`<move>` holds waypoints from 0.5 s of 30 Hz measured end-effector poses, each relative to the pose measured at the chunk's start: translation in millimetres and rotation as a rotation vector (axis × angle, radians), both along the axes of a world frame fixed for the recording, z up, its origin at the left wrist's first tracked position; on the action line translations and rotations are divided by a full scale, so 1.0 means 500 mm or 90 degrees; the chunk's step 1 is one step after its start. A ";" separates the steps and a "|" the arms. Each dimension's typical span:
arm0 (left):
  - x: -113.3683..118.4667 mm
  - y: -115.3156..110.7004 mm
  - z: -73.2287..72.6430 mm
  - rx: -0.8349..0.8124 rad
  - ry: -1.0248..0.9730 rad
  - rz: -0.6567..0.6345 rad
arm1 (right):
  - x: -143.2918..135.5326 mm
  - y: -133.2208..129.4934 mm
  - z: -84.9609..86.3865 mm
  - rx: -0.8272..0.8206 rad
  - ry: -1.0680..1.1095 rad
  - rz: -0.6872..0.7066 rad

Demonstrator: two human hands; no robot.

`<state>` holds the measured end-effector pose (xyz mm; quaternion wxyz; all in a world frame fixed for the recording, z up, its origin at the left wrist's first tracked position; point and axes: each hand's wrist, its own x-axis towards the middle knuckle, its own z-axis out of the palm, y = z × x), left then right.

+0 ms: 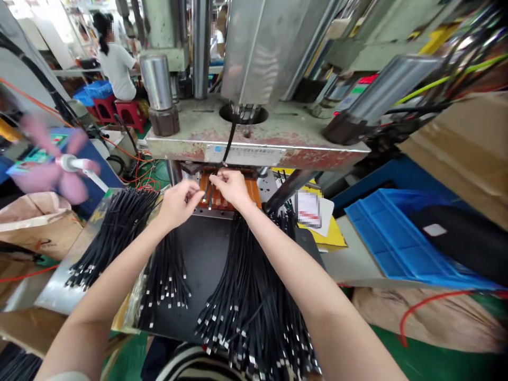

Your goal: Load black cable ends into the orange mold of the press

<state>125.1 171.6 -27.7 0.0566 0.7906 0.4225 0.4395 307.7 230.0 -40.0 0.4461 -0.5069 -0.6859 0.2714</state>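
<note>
At the front of a press, an orange fixture plate sits low between the posts. Over it my right hand is closed in a pinch on a thin black cable, whose metal-tipped end points down toward me. Just left of that, my left hand has its fingers curled and the thumb close to them, beside the cable; whatever lies between them is too small to make out. Below my right forearm spreads a thick bundle of black cables with silver plugs. A smaller cable bundle lies beneath my left forearm.
Another cable bundle lies at left on a metal surface. The press's heavy plate overhangs my hands. A pink fan spins at left. Blue bins stand at right. A person in white sits in the background.
</note>
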 end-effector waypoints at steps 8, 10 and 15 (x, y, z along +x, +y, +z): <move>-0.027 0.027 -0.080 0.030 0.206 -0.200 | 0.005 0.041 -0.010 -0.081 -0.105 0.017; -0.022 0.021 -0.083 0.052 0.233 -0.180 | 0.010 0.040 -0.009 -0.089 -0.114 0.003; -0.015 -0.010 -0.075 0.059 0.363 -0.159 | 0.009 0.017 -0.018 -0.026 -0.050 0.005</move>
